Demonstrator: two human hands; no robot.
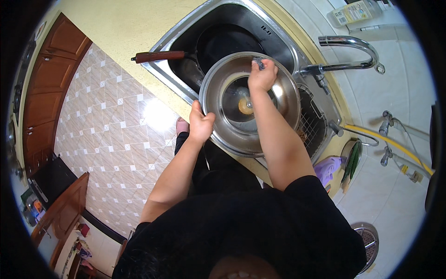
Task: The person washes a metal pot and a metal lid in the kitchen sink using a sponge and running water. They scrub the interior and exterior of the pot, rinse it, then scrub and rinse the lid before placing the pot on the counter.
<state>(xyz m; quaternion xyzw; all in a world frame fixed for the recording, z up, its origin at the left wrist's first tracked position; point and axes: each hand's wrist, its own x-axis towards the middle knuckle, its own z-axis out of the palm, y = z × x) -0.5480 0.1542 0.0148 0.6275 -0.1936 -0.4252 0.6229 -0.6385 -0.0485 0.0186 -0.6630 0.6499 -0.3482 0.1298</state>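
A round stainless steel lid or pan point(216, 80), with a clear middle and a knob at its centre, is tilted over the double sink point(163, 75). My left hand point(202, 122) grips its rim at the lower left, thumb on the near side. My right hand point(263, 75) holds a grey wire scouring pad point(258, 62) against the inside near the upper rim. Behind it, a black frying pan point(226, 42) with a brown wooden handle point(160, 56) lies in the left basin, its handle over the sink's edge.
A chrome faucet point(362, 64) arches beside the sink. A wire rack point(312, 122) sits in the right basin. On the counter's right lie a purple cloth point(327, 169) and green vegetables point(352, 160) in a metal bowl. A yellow hose point(386, 141) runs along the wall.
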